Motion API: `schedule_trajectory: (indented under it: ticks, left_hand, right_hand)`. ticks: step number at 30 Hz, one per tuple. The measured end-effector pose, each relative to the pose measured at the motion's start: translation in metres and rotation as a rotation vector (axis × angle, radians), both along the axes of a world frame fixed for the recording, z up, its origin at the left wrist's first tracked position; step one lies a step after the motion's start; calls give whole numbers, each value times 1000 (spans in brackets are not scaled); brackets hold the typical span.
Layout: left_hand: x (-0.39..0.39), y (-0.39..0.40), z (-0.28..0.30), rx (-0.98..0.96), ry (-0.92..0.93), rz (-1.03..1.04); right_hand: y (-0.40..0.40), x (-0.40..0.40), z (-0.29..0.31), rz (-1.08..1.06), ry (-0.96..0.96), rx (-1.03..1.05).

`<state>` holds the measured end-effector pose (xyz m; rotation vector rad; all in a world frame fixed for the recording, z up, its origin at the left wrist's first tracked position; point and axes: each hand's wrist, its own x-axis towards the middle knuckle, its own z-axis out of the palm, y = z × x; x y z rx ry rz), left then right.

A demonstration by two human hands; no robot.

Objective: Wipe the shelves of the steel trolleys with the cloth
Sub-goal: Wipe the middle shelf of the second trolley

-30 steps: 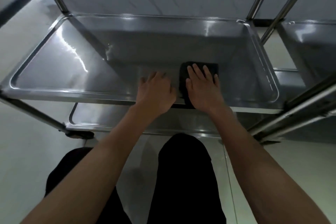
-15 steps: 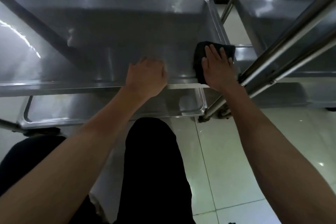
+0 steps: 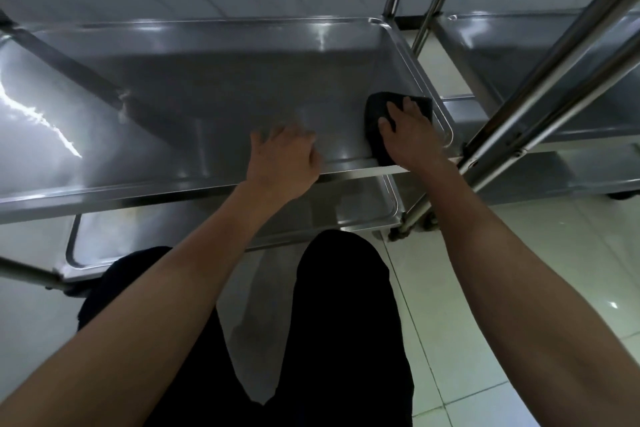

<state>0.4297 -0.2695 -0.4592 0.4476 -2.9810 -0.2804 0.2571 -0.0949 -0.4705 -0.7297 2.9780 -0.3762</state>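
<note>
A black cloth lies in the near right corner of the steel trolley's middle shelf. My right hand presses flat on the cloth, fingers spread and pointing away from me. My left hand rests on the shelf's front rim, a little left of the cloth, with its fingers loosely bent on the steel. The lower shelf shows beneath.
A second steel trolley stands right beside this one. Its slanted steel posts cross just right of my right hand. My knees in dark trousers are below the shelf, over a pale tiled floor.
My right hand slid the cloth rightward along the shelf front into the near right corner. My left hand stayed on the front rim. The view swung to the right.
</note>
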Motion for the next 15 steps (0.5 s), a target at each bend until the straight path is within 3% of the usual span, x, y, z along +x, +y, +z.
schedule_trajectory:
  ticks: [11, 15]
  left_hand:
    - [64, -114, 0, 12, 4, 270]
    - [85, -137, -6, 15, 45, 256]
  right_hand:
    - [-146, 44, -11, 279, -68, 40]
    - [-202, 69, -12, 367, -68, 43]
